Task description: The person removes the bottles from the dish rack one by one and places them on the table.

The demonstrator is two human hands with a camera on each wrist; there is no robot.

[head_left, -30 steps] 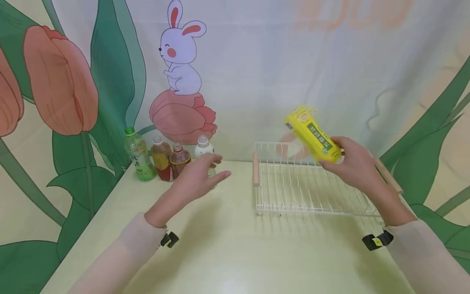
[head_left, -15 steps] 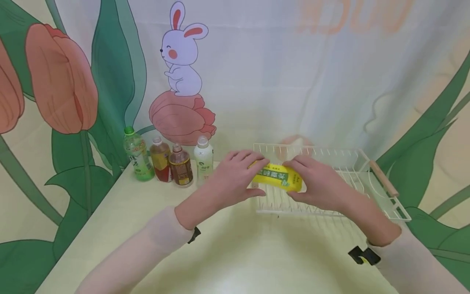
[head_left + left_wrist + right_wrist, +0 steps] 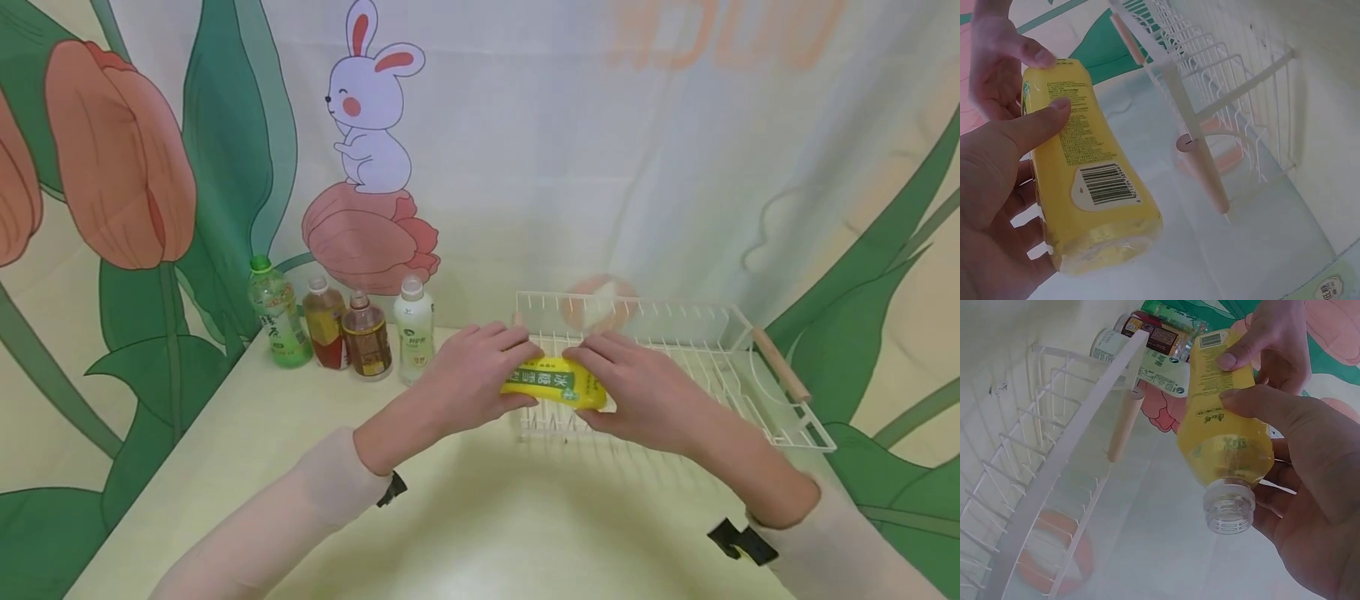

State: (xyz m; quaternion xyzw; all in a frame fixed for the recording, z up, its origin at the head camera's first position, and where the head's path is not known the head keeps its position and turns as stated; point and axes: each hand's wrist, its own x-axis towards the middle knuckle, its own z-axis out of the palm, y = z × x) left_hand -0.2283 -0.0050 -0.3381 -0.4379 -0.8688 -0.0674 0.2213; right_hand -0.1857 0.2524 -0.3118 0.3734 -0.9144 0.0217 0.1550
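Both hands hold one yellow-labelled bottle (image 3: 551, 385) lying sideways in the air, in front of the white wire rack. My left hand (image 3: 467, 375) grips its base end, thumb across the label beside a barcode, as the left wrist view shows. Toward the neck end, my right hand (image 3: 648, 392) grips the same bottle with its thumb on the label. A clear threaded neck (image 3: 1230, 506) points away from the left hand in the right wrist view.
The wire rack (image 3: 1074, 447) with wooden handles (image 3: 780, 364) stands behind and right of the hands. At the left back, a green bottle (image 3: 279, 321), a red-and-yellow one (image 3: 326, 329), a brown one (image 3: 367, 342) and a pale green one (image 3: 415, 333) stand upright before the printed curtain.
The right hand has brought the bottle left and down from above the rack, turning it sideways. The left hand has moved right and taken hold of its other end. Both have since lowered slightly.
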